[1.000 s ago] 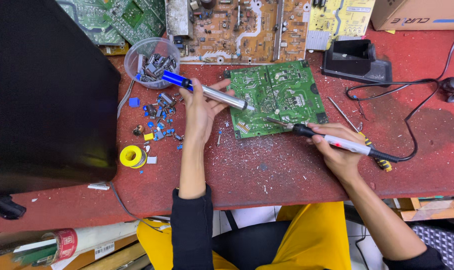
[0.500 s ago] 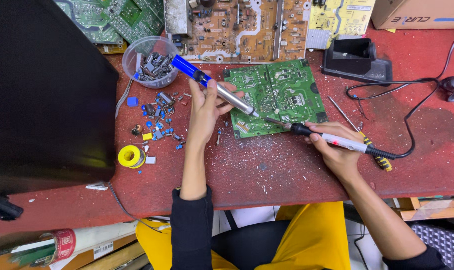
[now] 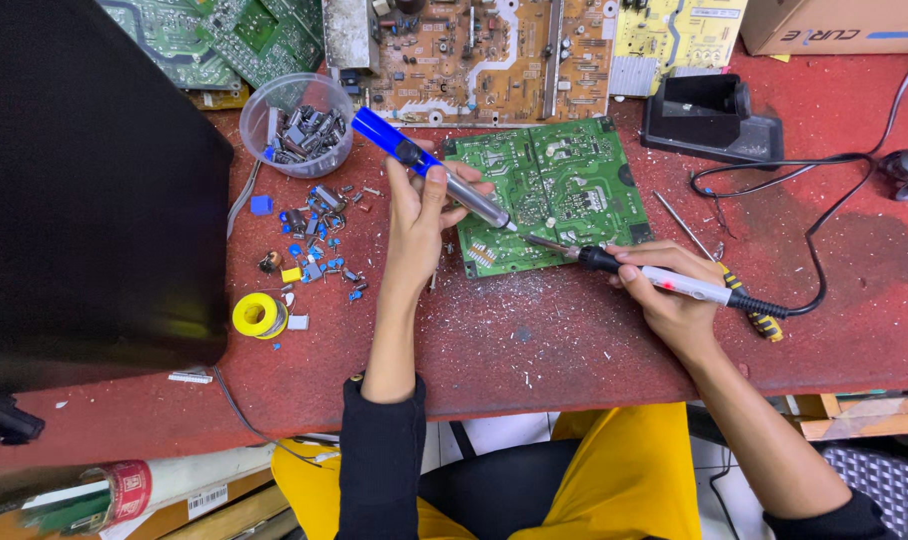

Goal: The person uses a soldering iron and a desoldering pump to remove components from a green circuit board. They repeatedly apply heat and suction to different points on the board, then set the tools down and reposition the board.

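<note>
On red bench: left hand clamped round blue-metal desoldering pump, right hand gripping soldering iron; tips over green circuit board. Plastic cup, loose components alongside.

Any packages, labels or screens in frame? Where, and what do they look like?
Cardboard box: top right corner of the table, brown with blue print.
Rolled package: bottom left below the table edge, red-and-white label, white barcode sticker beside it.
Black panel: left side, large, dark, glossy; possibly a screen's back.
</note>
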